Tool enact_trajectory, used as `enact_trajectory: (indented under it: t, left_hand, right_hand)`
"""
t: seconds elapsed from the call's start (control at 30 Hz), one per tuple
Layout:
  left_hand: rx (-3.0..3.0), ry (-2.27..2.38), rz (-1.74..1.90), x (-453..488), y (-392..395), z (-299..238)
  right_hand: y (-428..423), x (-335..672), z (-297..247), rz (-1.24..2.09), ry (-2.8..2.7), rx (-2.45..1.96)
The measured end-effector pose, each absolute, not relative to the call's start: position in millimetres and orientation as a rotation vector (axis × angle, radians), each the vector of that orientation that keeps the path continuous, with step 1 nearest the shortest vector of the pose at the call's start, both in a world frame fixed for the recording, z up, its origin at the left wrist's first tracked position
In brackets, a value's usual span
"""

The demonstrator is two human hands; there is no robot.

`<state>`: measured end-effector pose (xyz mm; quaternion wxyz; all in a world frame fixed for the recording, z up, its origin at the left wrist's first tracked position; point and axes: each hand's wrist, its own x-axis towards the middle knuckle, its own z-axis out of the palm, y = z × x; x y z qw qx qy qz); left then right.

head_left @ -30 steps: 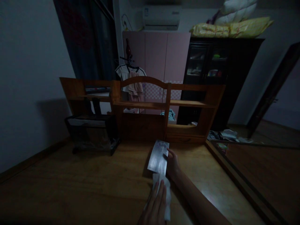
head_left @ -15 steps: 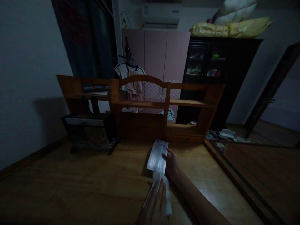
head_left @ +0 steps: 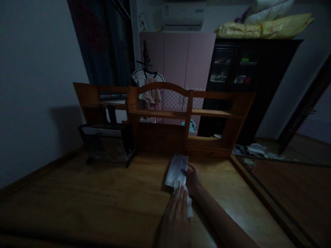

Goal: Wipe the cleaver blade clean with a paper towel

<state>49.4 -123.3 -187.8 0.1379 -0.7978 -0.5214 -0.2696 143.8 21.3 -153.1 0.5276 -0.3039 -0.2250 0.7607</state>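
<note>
A broad rectangular metal blade, looking like a cleaver (head_left: 176, 168), is held tilted above the wooden table. My right hand (head_left: 193, 177) grips it along its right edge, fingers closed. Any handle is hidden from view. Against the blade's near end lies a crumpled white paper towel (head_left: 190, 206). My left hand (head_left: 177, 217) presses this towel onto the metal, its fingers long and close together. To the left stands a dark knife block (head_left: 103, 143) with black handles sticking up from its top.
A wooden shelf unit (head_left: 162, 113) rises along the table's back edge. The wooden table (head_left: 103, 196) has a raised strip (head_left: 256, 193) on its right side. Farther back are a pink wardrobe (head_left: 176, 58), a dark cabinet (head_left: 248, 93) and hanging clothes (head_left: 148, 82).
My left hand and the paper towel have slid farther up the blade, away from me. My right hand keeps its grip. The whole view has shifted slightly.
</note>
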Motion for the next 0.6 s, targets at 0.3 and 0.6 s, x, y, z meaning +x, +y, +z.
enact_trajectory:
  t: [0.3,0.6]
  left_hand:
    - [-2.278,-1.500,-0.768,44.4,-127.5,-199.1]
    - [-2.103,-1.218,-0.799,28.6,-142.5,-222.3]
  right_hand:
    - [20.7,143.1,-151.6,1.828,-0.485,-0.736]
    - [21.4,142.6,-150.5,1.786,-0.460,-0.727]
